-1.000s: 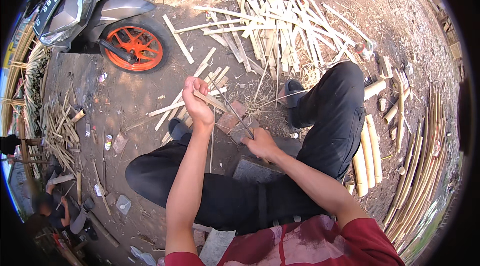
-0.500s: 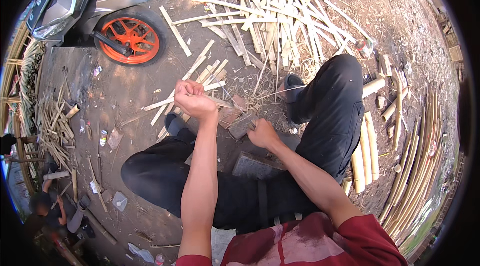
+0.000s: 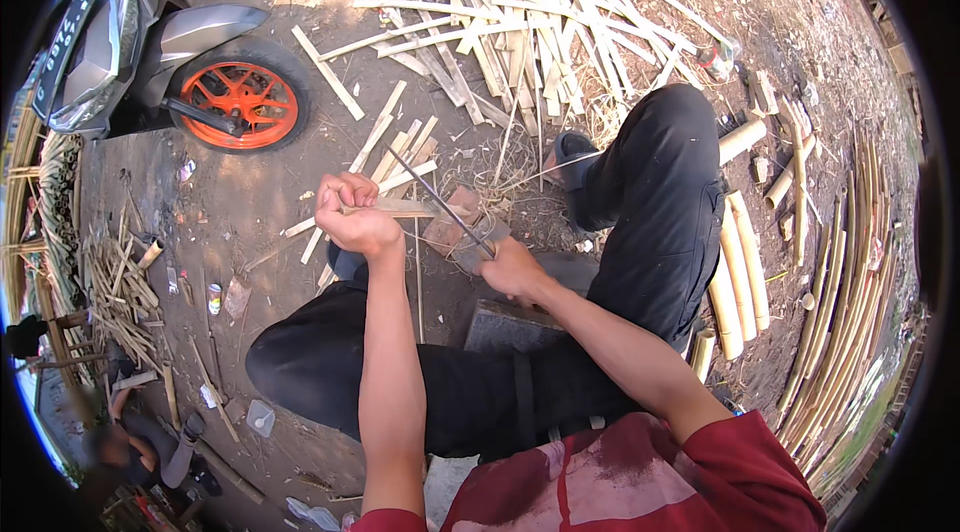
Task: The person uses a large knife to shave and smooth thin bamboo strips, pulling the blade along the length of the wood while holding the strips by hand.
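My left hand (image 3: 354,216) is closed around a flat bamboo strip (image 3: 405,208), whose free end points right toward a reddish brick (image 3: 447,224) on the ground. In my right hand (image 3: 514,270) is the handle of a long, thin-bladed knife (image 3: 440,200). Its dark blade slants up and to the left, passing over or beside the strip's free end; I cannot tell whether they touch. Both hands are between my knees, above ground strewn with shavings.
Split bamboo strips (image 3: 540,32) lie heaped ahead. A motorbike with an orange front wheel (image 3: 240,104) stands at far left. Bamboo tubes (image 3: 728,282) and long poles (image 3: 840,282) lie right. A grey block (image 3: 510,326) sits close to me. Another person (image 3: 140,442) is at lower left.
The knife's blade has swung into plain view across the strip's end. My left hand has moved left with the strip. The whole view has shifted slightly.
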`<move>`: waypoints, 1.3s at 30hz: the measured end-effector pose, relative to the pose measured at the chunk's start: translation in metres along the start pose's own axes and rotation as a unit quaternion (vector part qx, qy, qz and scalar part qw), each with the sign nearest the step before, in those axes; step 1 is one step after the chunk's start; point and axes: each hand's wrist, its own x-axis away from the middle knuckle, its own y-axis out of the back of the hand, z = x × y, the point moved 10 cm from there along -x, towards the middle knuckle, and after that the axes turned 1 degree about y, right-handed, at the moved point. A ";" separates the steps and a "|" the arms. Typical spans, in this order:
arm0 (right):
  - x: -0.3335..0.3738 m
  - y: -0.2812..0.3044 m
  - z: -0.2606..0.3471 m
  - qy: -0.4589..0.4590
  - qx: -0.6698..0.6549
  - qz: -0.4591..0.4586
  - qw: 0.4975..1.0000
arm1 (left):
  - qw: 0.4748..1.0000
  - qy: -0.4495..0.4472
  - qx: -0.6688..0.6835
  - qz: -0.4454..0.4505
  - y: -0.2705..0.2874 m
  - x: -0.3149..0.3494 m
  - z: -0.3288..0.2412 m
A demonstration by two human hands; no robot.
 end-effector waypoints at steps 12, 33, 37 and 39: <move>-0.008 0.007 -0.025 0.115 -0.008 -0.118 0.986 | 0.997 0.006 -0.036 0.064 -0.033 0.005 0.023; -0.016 0.071 0.113 0.200 -0.202 -0.093 0.954 | 0.935 -0.199 -0.260 0.134 -0.064 -0.006 0.012; -0.020 0.053 0.075 0.232 -0.197 -0.141 0.942 | 0.977 -0.101 -0.155 0.103 -0.056 -0.019 0.020; -0.021 -0.011 -0.022 -0.027 -0.123 0.032 0.992 | 0.980 -0.084 -0.160 0.088 -0.051 -0.021 0.019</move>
